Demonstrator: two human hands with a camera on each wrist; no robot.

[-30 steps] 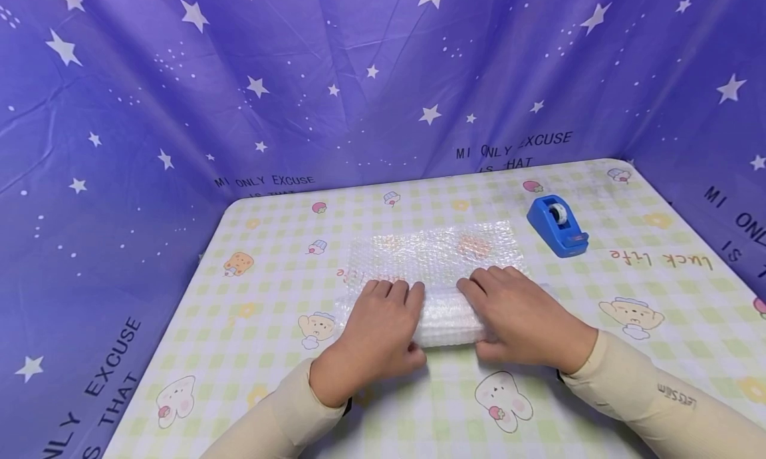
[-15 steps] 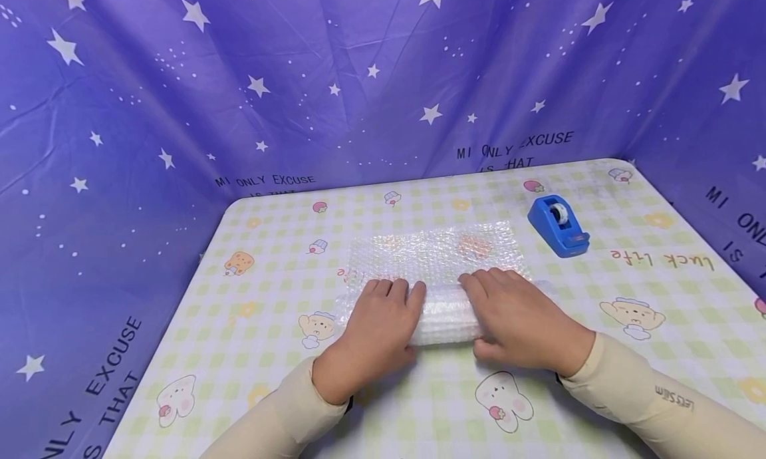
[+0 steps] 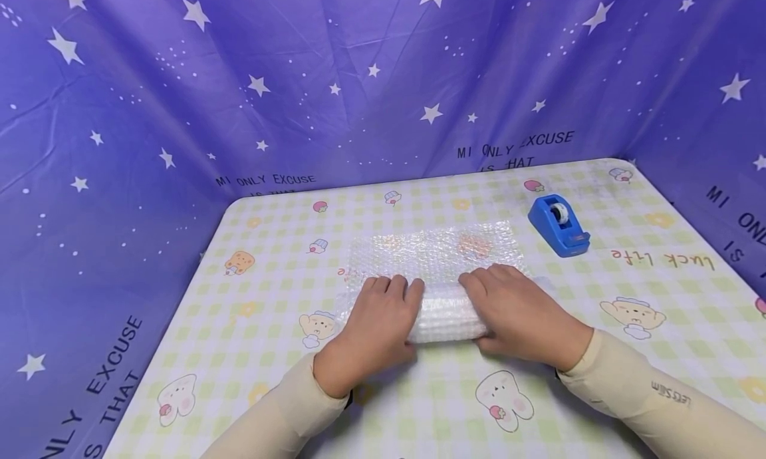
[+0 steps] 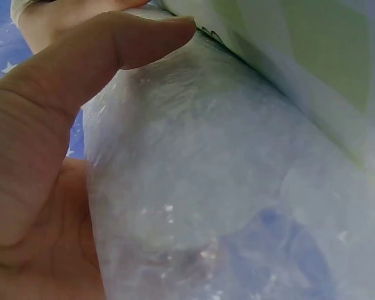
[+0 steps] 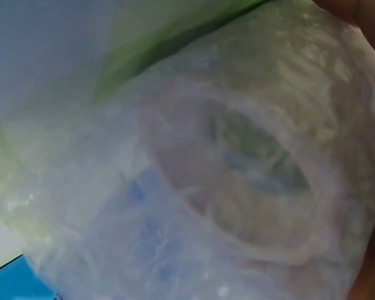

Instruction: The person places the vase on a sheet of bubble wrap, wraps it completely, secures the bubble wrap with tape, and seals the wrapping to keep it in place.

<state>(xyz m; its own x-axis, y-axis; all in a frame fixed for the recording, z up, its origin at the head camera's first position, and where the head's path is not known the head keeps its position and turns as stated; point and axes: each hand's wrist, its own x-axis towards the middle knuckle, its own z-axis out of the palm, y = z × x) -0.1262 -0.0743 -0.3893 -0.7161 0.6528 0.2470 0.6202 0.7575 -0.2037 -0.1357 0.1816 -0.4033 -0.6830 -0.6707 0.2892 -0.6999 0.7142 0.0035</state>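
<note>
Bubble-wrap roll [image 3: 447, 318] under both hands [image 3: 381, 322] [image 3: 520, 312]

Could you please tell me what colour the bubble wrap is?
The bubble wrap is clear, whitish where rolled; the head view shows it best.

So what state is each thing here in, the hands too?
Bubble wrap: near part rolled up, far part lying flat
Left hand: fingers curled over the roll's left part
Right hand: fingers curled over its right part
Tape dispenser: on the table, untouched, tape roll loaded
Curtain: hanging, creased
</note>
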